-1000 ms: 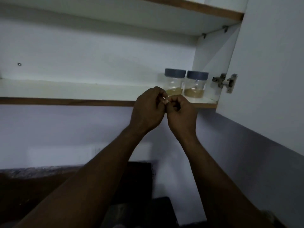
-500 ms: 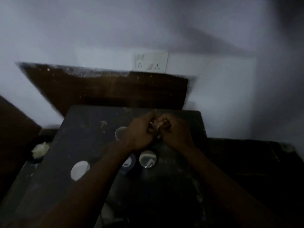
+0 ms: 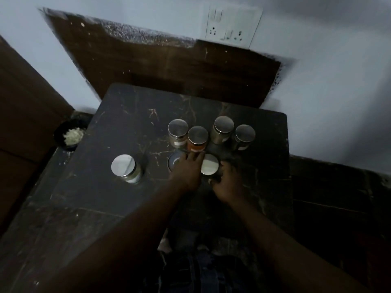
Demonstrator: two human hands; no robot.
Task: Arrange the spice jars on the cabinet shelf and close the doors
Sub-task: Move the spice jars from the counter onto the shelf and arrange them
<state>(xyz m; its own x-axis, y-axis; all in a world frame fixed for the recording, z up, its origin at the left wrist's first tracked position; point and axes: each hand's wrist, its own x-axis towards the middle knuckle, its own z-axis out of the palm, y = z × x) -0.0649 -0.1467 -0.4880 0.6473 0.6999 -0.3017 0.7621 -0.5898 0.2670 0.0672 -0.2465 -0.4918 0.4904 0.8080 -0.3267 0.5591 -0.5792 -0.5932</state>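
Several spice jars stand on a dark counter point(image 3: 118, 127). Four metal-lidded jars form a back row; the second from the left, the orange jar point(image 3: 197, 137), has orange contents. A lone silver-lidded jar point(image 3: 123, 168) stands apart at the left. In front of the row are a blue-lidded jar point(image 3: 174, 162) and a pale-lidded jar point(image 3: 209, 167). My left hand point(image 3: 187, 173) lies between these two with fingers stretched out, partly over the blue lid. My right hand point(image 3: 228, 183) curls around the right side of the pale-lidded jar. The cabinet is out of view.
A black bowl point(image 3: 70, 135) of pale food sits off the counter's left edge. A white switch and socket plate point(image 3: 232, 26) is on the wall above a dark wooden backsplash point(image 3: 169, 66). A lower dark surface point(image 3: 338, 197) extends to the right.
My view dropped from the open cabinet shelf to the counter. My hands, clasped together before, have separated and come down onto the two front jars.
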